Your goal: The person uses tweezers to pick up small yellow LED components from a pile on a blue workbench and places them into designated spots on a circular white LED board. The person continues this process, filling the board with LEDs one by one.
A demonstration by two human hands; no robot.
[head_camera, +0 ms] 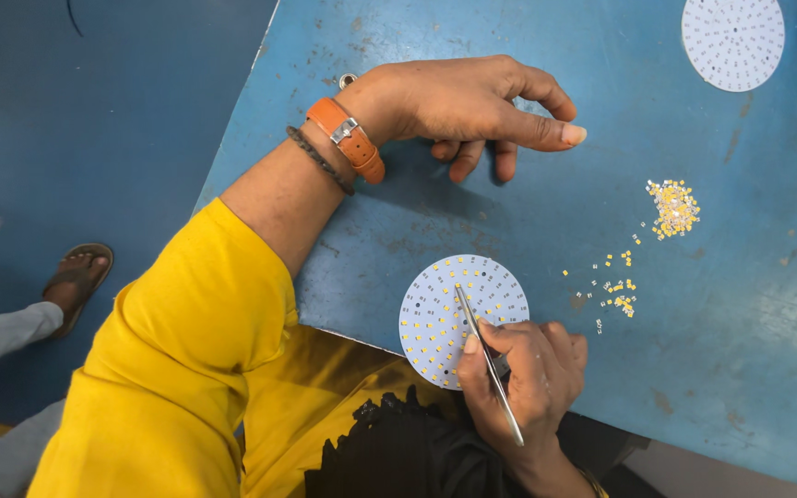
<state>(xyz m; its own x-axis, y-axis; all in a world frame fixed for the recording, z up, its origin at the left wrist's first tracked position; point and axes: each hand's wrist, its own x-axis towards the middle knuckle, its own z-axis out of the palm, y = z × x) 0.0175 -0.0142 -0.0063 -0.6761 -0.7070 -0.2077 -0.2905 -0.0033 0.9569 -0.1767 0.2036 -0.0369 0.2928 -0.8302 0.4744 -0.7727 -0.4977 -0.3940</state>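
Populating the disc (440, 309) is judged under way: tweezers (481, 341) are gripped by the right hand (528, 378), the left hand (472, 101) rests loosely curled; another chip from the pile (673, 207) is called for next

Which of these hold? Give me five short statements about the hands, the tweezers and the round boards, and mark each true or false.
1. The right hand holds metal tweezers with the tips over the near round white circuit board. True.
2. The left hand grips a second pair of tweezers. False: it holds nothing and rests on the blue table.
3. A second round white board lies at the far right of the table. True.
4. The loose yellow components are kept in a tray. False: they lie scattered straight on the table.
5. The left wrist is bare. False: it wears an orange watch strap and a dark bracelet.
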